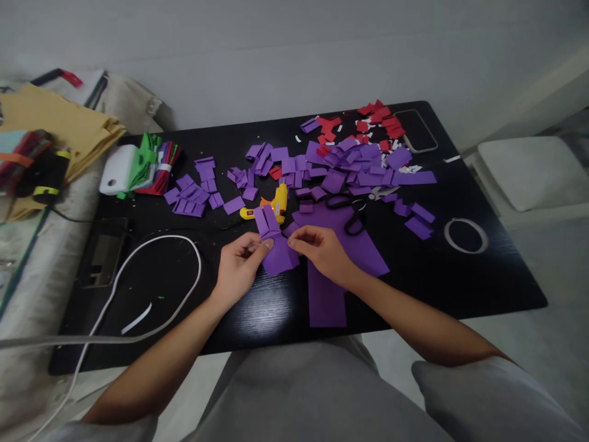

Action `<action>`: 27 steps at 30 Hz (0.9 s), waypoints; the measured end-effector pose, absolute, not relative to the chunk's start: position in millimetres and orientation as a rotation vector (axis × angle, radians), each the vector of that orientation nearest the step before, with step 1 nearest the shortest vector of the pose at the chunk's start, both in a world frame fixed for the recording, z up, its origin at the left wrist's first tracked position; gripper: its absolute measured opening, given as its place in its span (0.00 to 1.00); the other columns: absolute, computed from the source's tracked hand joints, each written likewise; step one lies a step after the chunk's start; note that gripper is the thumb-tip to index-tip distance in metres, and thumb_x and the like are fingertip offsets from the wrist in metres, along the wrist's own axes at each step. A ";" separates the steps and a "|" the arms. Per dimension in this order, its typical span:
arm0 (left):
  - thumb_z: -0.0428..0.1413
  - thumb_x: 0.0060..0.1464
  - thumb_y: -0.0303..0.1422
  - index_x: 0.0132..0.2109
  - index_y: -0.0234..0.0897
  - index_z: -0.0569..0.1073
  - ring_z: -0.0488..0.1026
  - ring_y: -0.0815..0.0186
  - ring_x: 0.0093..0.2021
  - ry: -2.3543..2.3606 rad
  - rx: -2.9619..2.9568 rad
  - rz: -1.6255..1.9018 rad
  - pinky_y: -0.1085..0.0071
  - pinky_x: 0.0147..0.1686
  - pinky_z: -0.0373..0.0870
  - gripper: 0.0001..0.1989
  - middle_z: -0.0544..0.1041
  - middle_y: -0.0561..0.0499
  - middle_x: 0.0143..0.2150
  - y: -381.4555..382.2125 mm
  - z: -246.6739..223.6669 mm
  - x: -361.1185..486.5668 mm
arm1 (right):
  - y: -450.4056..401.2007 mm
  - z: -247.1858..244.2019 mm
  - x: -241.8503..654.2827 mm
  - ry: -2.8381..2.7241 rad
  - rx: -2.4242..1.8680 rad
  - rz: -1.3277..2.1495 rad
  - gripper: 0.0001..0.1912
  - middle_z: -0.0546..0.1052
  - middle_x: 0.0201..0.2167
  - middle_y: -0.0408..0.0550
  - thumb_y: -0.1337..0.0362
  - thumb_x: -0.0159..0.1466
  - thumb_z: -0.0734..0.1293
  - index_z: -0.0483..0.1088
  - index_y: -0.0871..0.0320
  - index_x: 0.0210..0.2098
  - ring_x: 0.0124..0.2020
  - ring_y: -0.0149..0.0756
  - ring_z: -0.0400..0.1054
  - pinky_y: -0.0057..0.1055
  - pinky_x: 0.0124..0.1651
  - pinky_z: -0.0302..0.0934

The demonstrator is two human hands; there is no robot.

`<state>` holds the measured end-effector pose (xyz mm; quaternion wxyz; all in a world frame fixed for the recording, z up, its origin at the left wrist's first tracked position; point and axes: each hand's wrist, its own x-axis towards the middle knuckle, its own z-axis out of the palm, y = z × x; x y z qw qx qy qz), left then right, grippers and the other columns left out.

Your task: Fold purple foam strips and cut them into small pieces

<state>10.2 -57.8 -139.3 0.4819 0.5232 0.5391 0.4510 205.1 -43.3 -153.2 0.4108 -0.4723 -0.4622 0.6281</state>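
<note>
Between my two hands is a folded purple paper piece (278, 256), made of several flaps and held just above the black table. My left hand (240, 261) pinches its left side with the thumb on top. My right hand (321, 248) has thumb and forefinger closed at its right edge; the fingertips partly hide what they grip. Right behind the piece lies a yellow glue gun (278, 199) with a small orange glow. Under and beside my right hand are flat purple sheets (363, 245), with black-handled scissors (354, 222) across their upper edge.
Many folded purple pieces (359, 159) are heaped at the back, with red scraps (380, 116) behind them. A roll of tape (465, 236) lies right. At left are a looping white cable (199, 270), a white box (118, 169) and bundled coloured strips (161, 166). The table (497, 282) ends close to my lap.
</note>
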 end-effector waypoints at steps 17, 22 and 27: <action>0.68 0.51 0.41 0.28 0.35 0.76 0.64 0.73 0.22 1.351 1.237 1.093 0.77 0.25 0.64 0.15 0.72 0.57 0.21 -54.3 -139.9 6.8 | -42.3 -156.2 205.8 -1.143 -1.155 1.566 0.13 0.79 0.27 0.44 0.53 0.60 0.76 0.78 0.57 0.31 0.30 0.34 0.73 0.33 0.37 0.71; 0.68 0.52 0.41 0.29 0.35 0.79 0.68 0.72 0.23 1.295 1.247 1.016 0.76 0.27 0.68 0.14 0.76 0.55 0.23 -57.2 -141.8 9.5 | -42.0 -155.8 203.2 -1.174 -1.074 1.589 0.14 0.82 0.34 0.44 0.54 0.56 0.79 0.78 0.56 0.35 0.37 0.35 0.75 0.33 0.45 0.72; 0.67 0.55 0.38 0.32 0.34 0.81 0.72 0.71 0.23 1.247 1.284 0.949 0.76 0.27 0.70 0.11 0.78 0.54 0.23 -58.2 -143.3 9.4 | -44.2 -157.0 201.8 -1.230 -1.142 1.535 0.14 0.78 0.28 0.42 0.53 0.58 0.78 0.76 0.57 0.30 0.32 0.33 0.71 0.32 0.40 0.68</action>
